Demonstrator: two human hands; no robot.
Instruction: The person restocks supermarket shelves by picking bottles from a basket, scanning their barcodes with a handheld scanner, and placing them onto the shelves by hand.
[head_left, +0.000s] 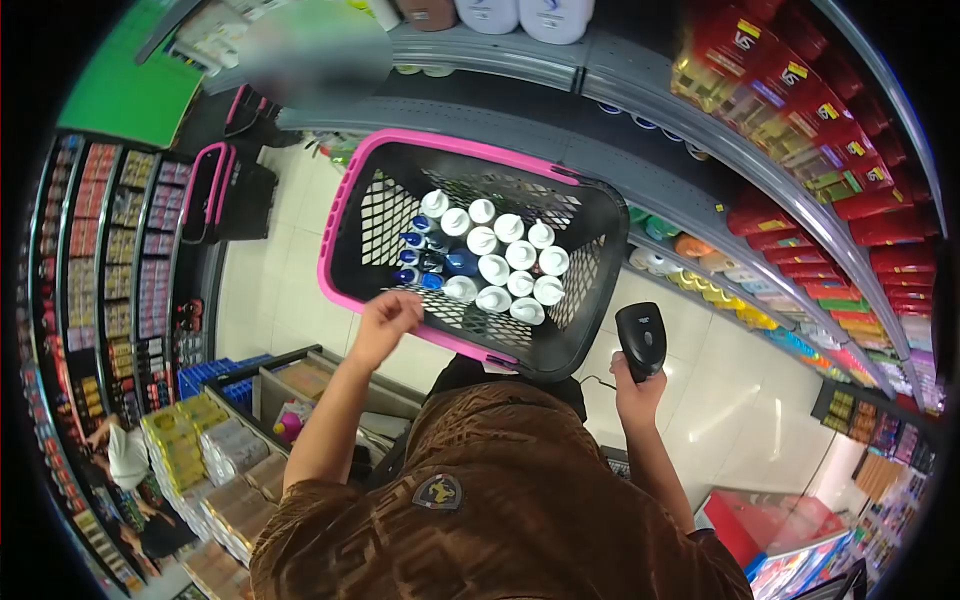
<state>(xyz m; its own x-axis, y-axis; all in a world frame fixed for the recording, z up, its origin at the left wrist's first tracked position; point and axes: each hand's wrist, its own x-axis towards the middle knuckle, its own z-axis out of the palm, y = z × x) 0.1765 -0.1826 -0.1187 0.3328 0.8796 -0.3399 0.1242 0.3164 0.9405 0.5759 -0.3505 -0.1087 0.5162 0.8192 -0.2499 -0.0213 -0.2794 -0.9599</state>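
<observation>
The basket (455,144) and scanner (641,340) look plastic, the shirt (510,500) textured cloth, the floor (705,410) smooth and glossy.

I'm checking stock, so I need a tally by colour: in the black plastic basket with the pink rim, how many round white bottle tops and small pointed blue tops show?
Round white bottle tops: 14
Small pointed blue tops: 4
Total: 18
Other blue parts among them are too unclear to count.

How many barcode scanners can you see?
1: the black scanner, held in the right hand, right of the pink-rimmed basket. Others may be hidden.
</observation>
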